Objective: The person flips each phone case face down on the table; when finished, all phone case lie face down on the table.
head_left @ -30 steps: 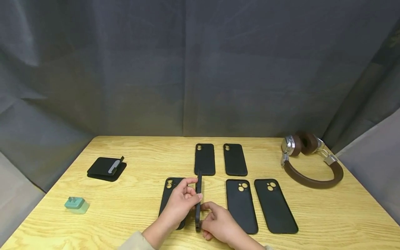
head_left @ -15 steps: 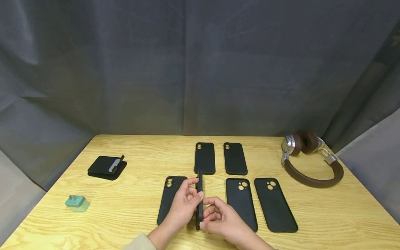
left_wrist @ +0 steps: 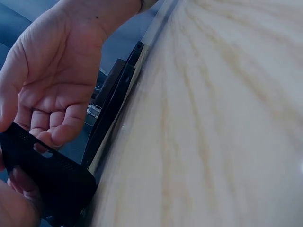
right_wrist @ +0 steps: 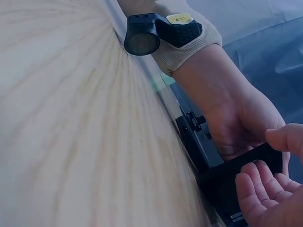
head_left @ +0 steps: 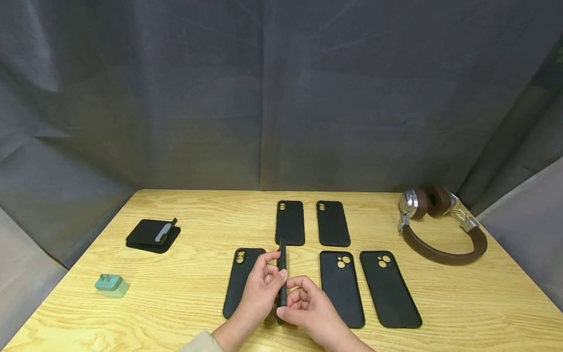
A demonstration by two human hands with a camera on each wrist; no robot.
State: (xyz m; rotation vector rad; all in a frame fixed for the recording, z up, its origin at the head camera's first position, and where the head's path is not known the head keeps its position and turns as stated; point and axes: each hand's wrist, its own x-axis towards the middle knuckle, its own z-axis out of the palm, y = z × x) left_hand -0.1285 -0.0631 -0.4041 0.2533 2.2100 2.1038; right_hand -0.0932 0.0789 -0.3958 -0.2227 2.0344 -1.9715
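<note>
1. The held case (head_left: 283, 293) is thin and black. It is in front of the person, near the middle of the table (head_left: 198, 220), between two rows of flat cases. It stands up on its long side, so the head view sees just its edge. I cannot tell if it touches the table.
2. The left hand (head_left: 259, 293) has its grip pinching the held case, with the thumb on the side edge.
3. The right hand (head_left: 310, 313) also has its grip pinching the held case, closer to the person. Its thumb is near the near end.
4. The left wrist view shows a small slot and rows of tiny dots on the short end of the held case.
5. A black case (head_left: 239, 283) lies flat just left of the hands. The left hand hides a bit of it.
6. Two cases lie flat to the right, a near one (head_left: 345, 303) and a farther one (head_left: 391, 293).
7. Two more lie at the back, one left (head_left: 290, 222) and one right (head_left: 333, 224).
8. Brown and silver headphones (head_left: 453, 258) lie far right.
9. A black folded thing (head_left: 147, 231) and a green plug (head_left: 111, 285) sit on the left.
</note>
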